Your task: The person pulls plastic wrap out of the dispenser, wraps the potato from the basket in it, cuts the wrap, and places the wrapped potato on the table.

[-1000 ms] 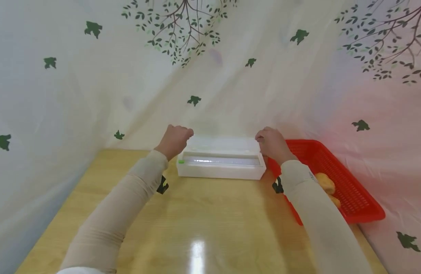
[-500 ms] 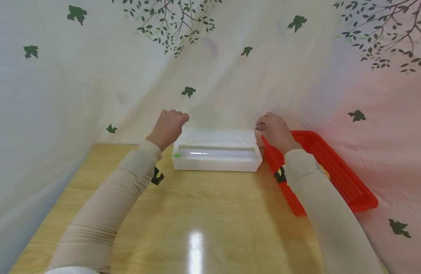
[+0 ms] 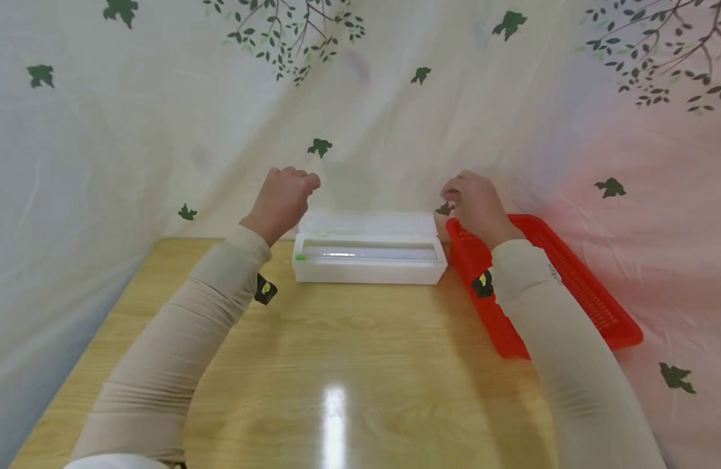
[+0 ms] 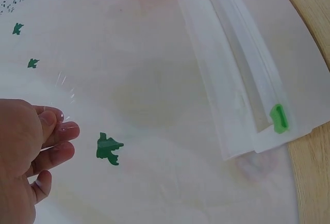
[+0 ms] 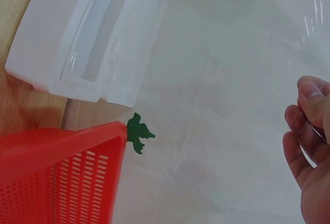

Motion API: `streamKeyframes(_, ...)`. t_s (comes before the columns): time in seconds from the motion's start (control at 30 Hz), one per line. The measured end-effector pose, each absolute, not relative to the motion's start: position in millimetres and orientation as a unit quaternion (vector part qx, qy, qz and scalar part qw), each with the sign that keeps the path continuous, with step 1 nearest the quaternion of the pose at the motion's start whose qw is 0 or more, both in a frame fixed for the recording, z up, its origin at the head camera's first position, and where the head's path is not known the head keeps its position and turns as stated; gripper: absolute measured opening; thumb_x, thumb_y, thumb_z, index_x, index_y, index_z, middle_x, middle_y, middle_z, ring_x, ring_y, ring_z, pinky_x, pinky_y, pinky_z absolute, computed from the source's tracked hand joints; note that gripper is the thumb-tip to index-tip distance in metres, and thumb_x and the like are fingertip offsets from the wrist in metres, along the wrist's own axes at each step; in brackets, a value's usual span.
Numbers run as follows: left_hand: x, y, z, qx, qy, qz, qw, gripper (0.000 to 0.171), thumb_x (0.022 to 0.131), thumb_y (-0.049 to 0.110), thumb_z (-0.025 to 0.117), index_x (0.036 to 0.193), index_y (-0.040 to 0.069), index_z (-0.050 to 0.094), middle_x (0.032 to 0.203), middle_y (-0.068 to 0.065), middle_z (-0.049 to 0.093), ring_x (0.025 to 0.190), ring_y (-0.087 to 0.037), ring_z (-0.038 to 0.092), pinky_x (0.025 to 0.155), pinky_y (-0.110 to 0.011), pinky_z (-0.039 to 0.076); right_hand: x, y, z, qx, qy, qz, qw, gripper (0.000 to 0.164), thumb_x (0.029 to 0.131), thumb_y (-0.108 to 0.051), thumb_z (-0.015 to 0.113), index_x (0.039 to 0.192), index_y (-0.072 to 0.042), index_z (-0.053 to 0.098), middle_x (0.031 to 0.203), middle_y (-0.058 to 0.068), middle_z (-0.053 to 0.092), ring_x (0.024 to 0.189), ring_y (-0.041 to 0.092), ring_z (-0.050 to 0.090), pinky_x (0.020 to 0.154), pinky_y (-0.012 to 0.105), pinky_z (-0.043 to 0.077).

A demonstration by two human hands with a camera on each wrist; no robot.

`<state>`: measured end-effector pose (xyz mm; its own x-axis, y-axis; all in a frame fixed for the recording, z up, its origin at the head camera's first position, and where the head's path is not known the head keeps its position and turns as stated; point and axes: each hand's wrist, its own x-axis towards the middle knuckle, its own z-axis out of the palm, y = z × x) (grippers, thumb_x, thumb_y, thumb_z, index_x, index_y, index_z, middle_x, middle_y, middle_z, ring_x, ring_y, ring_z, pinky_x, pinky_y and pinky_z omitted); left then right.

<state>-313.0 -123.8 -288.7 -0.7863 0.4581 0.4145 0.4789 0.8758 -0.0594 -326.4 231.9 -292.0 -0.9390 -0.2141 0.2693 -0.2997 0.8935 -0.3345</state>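
Behind the table's far edge both hands are raised, thumb against fingers. A clear sheet of cling film, seen mainly as glints (image 4: 72,98) by the fingertips, stretches between them. My left hand (image 3: 282,200) pinches one corner, up and left of the white cling film dispenser (image 3: 368,271). The other corner is between the thumb and fingers of my right hand (image 3: 476,198), above the basket's far left end. Lid raised at the back, the dispenser shows a clear roll (image 3: 372,253) inside and a green slider (image 4: 279,118) at its left end.
Right of the dispenser stands a red plastic basket (image 5: 87,182), partly under my right forearm. The wooden table (image 3: 360,339) ends at a pale cloth backdrop (image 3: 372,111) printed with leaves and branches. Black wrist cameras (image 3: 265,289) are strapped below both sleeves.
Both hands have risen from the level of the dispenser's raised lid to well above it, still pinching the film. The head view has tilted down slightly. The dispenser stays put on the table.
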Motion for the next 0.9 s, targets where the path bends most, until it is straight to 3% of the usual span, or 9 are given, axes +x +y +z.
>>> streamKeyframes(0.37, -302, -125, -270, -0.248, -0.943, -0.036, 0.220, 0.023, 0.095, -0.006, 0.060, 0.113, 0.002, 0.070, 0.106, -0.016, 0.074, 0.089, -0.035, 0.067, 0.080, -0.046, 0.052, -317, 233, -274, 0.156, -0.962, 0.168, 0.146, 0.025, 0.096, 0.003, 0.061, 0.119, -0.002, 0.069, 0.116, 0.016, 0.062, 0.106, 0.035, 0.058, 0.101, 0.046, 0.050)
streamKeyframes(0.9, -288, -124, -249, -0.250, -0.941, -0.029, 0.228, 0.027, 0.094, -0.010, 0.056, 0.114, 0.002, 0.070, 0.106, -0.016, 0.074, 0.090, -0.036, 0.068, 0.080, -0.048, 0.052, -299, 230, -251, 0.147, -0.963, 0.170, 0.147, 0.029, 0.097, 0.005, 0.057, 0.123, -0.002, 0.067, 0.119, 0.016, 0.060, 0.109, 0.035, 0.057, 0.104, 0.045, 0.047)
